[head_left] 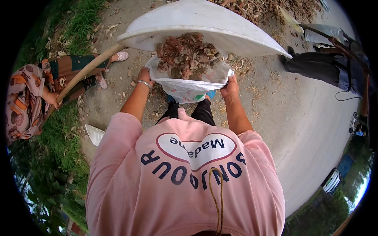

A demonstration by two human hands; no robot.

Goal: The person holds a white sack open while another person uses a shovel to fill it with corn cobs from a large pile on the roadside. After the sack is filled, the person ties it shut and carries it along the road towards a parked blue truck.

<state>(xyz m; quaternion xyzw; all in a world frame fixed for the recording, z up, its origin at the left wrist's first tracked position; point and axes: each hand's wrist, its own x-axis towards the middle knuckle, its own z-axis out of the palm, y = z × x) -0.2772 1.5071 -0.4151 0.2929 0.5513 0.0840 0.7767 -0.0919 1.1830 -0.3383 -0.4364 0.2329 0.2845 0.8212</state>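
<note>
A white woven sack (183,87) is stretched wide at its mouth between my two hands. My left hand (145,76), with a silver bangle at the wrist, is closed on the left end of the rim. On the opposite end, my right hand (230,85) grips the rim too. Reddish-brown corn cobs (185,53) and loose husk bits lie at the sack's mouth, under a large white scoop shovel (197,17) tilted above it. How deep the cobs go inside is hidden.
At left a person in patterned clothes (27,84) holds the shovel's wooden handle (84,69). Another person in dark clothes (319,69) stands at right with a long-handled tool. A heap of cobs (260,17) lies beyond; scattered kernels dot the concrete (291,118). Grass (59,145) borders the left.
</note>
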